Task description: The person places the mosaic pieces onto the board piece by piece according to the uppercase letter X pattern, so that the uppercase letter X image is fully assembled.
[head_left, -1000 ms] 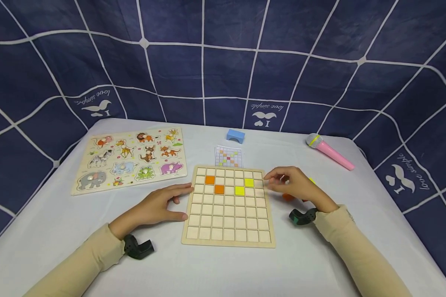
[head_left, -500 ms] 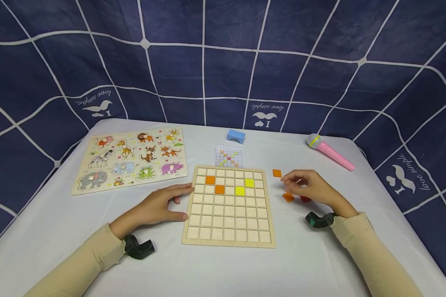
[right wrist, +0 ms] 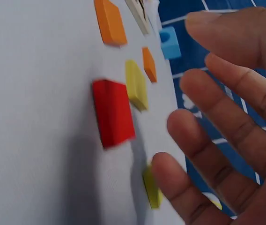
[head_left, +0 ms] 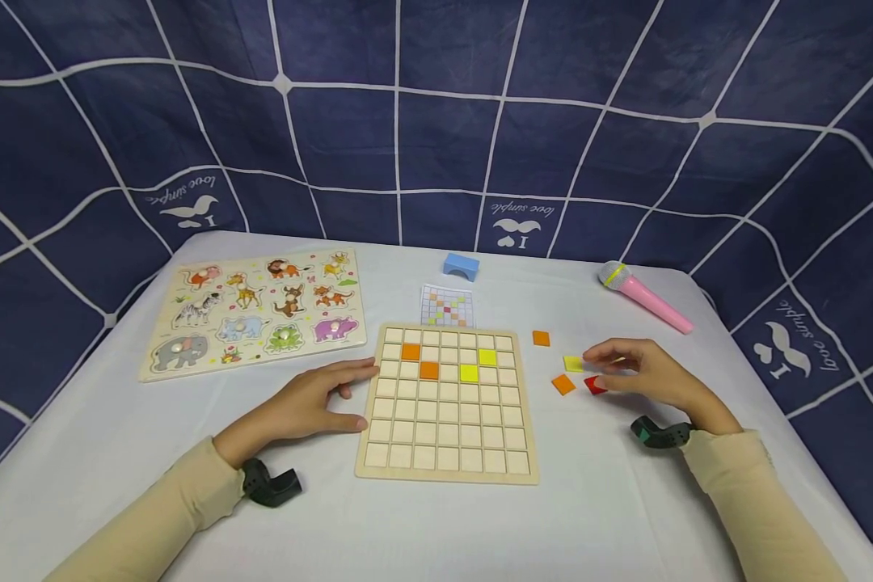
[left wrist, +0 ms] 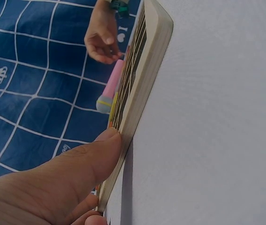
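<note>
A wooden grid board [head_left: 425, 459] lies flat in mid-table, bearing two orange tiles and two yellow tiles in its upper cells. My left hand [head_left: 301, 404] touches its left edge with thumb and forefinger; the left wrist view shows the thumb [left wrist: 95, 152] against the rim. Right of the board, my right hand [head_left: 647, 373] hovers over loose tiles, fingers spread and holding nothing. Nearest its fingertips is a red tile [right wrist: 112, 112]. Close by are a yellow tile [head_left: 572, 364] and two orange tiles. Another yellow tile [right wrist: 151, 188], seen in the right wrist view, is hidden by the hand in the head view.
A pattern card [head_left: 447, 305] touches the board's far edge, with a blue arch block [head_left: 461, 267] behind it. An animal puzzle [head_left: 262, 311] occupies the far left, a pink toy microphone [head_left: 647, 299] the far right. A patterned cloth [head_left: 436, 137] hangs behind the table.
My right hand has moved right, away from the board's edge to above the loose tiles, bringing orange, yellow and red tiles into view. The left hand and board have stayed in place.
</note>
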Demonstrator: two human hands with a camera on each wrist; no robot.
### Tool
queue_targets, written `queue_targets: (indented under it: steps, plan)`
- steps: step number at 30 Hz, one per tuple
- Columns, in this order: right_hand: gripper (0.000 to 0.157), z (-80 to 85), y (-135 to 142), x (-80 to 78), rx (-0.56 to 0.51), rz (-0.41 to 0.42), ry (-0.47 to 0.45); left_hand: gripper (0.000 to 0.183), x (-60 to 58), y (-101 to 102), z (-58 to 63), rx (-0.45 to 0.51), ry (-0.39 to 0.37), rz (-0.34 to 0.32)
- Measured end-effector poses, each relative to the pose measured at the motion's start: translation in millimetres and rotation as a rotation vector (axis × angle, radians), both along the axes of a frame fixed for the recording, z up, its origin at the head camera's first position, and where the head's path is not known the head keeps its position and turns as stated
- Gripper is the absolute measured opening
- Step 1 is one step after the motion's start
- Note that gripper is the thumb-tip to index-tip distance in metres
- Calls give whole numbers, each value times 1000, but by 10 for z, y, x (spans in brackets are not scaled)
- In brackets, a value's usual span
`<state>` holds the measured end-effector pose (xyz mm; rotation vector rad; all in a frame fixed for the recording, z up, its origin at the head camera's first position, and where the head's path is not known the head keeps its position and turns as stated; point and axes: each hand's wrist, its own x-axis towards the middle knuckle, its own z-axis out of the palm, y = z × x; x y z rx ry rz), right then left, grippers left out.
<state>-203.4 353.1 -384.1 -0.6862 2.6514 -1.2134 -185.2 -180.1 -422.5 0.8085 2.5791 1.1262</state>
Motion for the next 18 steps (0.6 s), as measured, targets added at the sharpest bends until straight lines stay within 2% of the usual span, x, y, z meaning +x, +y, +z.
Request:
queue_targets:
  steps: [9,18]
  plan:
    - [39,-51,235,-17,-69,10,-101,82,-13,-6,-23,-14,-2,3]
    - [31,-120,295,-39,-77,27,-167,81,-13,-16,-32,-7,2,0]
